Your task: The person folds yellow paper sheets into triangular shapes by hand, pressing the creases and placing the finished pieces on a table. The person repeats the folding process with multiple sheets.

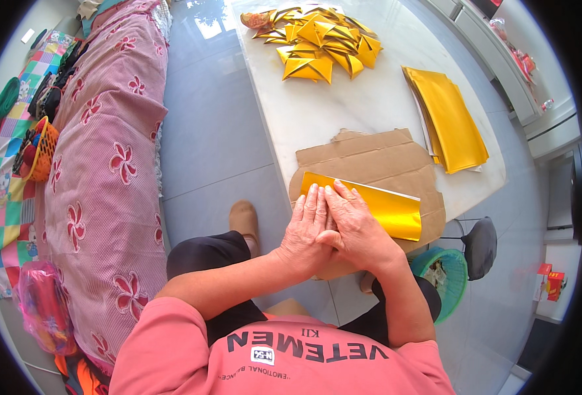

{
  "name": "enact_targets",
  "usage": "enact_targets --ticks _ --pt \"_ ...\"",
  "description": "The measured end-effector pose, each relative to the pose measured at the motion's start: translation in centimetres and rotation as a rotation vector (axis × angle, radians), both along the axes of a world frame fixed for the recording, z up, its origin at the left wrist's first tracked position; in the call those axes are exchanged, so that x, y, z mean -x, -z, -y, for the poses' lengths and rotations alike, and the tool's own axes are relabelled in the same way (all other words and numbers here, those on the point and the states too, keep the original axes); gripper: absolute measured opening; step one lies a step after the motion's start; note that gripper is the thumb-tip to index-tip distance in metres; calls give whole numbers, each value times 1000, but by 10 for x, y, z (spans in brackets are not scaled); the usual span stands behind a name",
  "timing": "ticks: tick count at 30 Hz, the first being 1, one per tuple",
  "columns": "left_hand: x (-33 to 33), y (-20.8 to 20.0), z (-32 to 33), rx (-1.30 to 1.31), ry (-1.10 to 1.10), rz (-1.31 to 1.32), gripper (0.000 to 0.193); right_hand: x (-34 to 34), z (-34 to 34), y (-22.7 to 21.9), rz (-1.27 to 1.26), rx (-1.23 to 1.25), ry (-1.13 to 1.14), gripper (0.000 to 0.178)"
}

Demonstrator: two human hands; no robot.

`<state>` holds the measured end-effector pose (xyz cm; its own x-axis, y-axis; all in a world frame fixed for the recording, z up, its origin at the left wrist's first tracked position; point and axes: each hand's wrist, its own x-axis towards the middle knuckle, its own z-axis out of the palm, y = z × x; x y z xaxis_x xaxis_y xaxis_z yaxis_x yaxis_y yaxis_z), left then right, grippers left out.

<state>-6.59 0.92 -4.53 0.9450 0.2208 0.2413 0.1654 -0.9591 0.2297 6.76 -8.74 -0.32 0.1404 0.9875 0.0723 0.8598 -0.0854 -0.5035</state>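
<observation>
A folded strip of gold foil paper (383, 205) lies across a torn piece of brown cardboard (370, 161) at the near edge of a white table (317, 112). My left hand (304, 230) and my right hand (353, 227) lie flat side by side, fingers together, pressing on the strip's left end. A stack of flat gold sheets (449, 118) sits to the right on the table. A heap of folded gold paper shapes (324, 39) is piled at the table's far end.
A sofa with a pink flowered cover (106, 164) runs along the left, with an orange basket (41, 148) beside it. A teal bin (446, 273) and a dark stool (480, 245) stand at lower right. My slippered foot (245, 220) rests on the grey tiled floor.
</observation>
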Motion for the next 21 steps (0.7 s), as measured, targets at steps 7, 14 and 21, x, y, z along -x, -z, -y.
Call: enact_targets --ticks 7,14,21 --pt "15 -13 11 167 26 -43 105 2 1 -1 43 -18 4 67" --pt "30 -16 14 24 95 -19 106 2 1 4 107 -54 -12 57" --pt "39 -25 12 -96 66 -72 109 3 1 3 91 -87 -2 56"
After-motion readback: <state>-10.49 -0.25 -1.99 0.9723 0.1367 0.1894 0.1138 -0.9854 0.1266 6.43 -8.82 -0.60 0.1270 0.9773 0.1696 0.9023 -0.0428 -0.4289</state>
